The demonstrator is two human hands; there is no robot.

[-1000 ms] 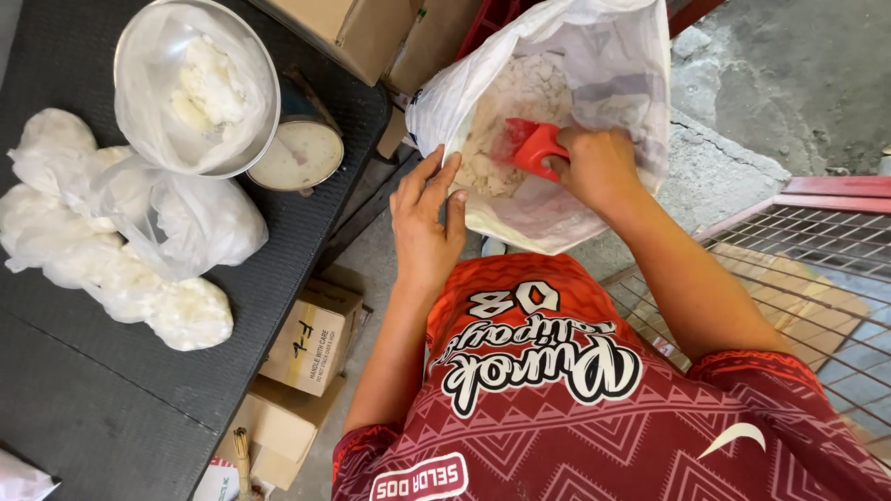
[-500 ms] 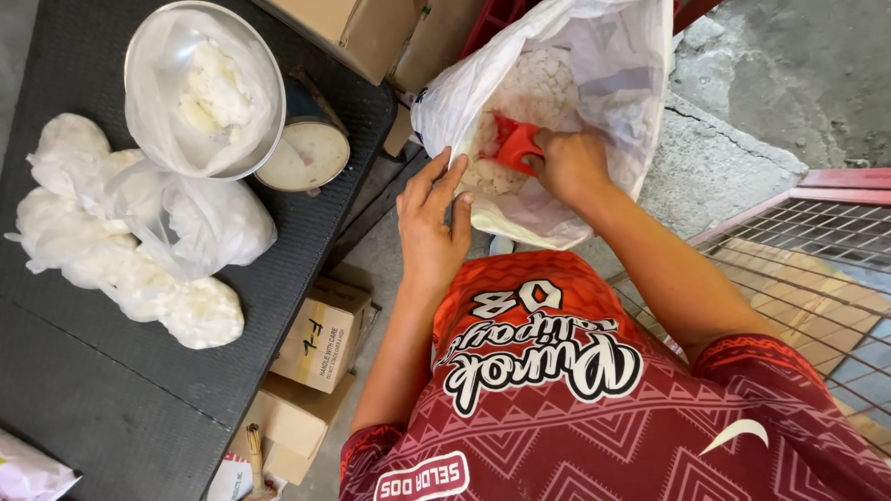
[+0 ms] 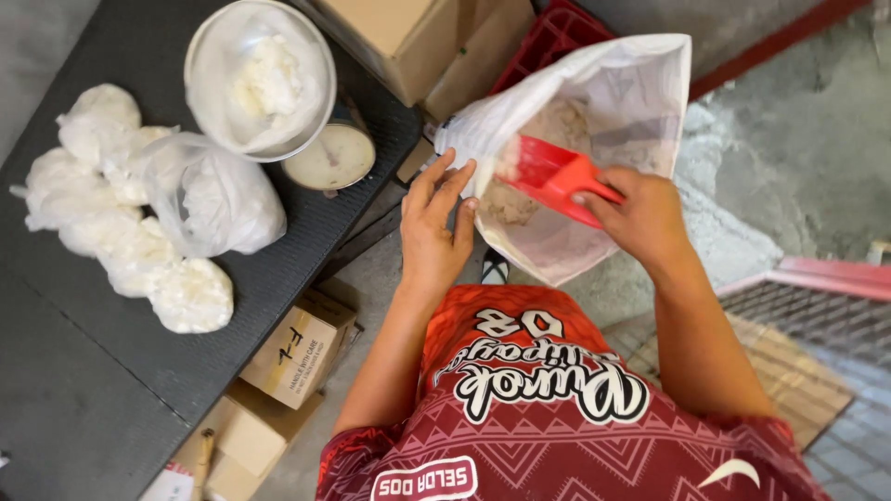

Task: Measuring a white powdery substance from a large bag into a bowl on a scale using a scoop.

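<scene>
A person in a red patterned jersey is leaning over a large white sack (image 3: 640,102) of pale, floury powder, the right hand (image 3: 640,218) closing its fingers around the handle of a red plastic scoop (image 3: 548,176), whose mouth is pointing away from that hand and down into the sack, dusted white at its lip. The left hand (image 3: 436,237) is lying open, fingers spread and straight, pressing against the near edge of the sack just beside the scoop and gripping nothing. Beyond the left hand, on a dark bench (image 3: 111,371), a round metal bowl (image 3: 260,79) lined with clear plastic is sitting on a dial scale (image 3: 329,158), a heap of white powder inside it. Farther out from that hand, several knotted clear bags (image 3: 139,223) of white powder are lying together. Cardboard boxes (image 3: 288,348) are standing below the bench edge, near the left forearm.
</scene>
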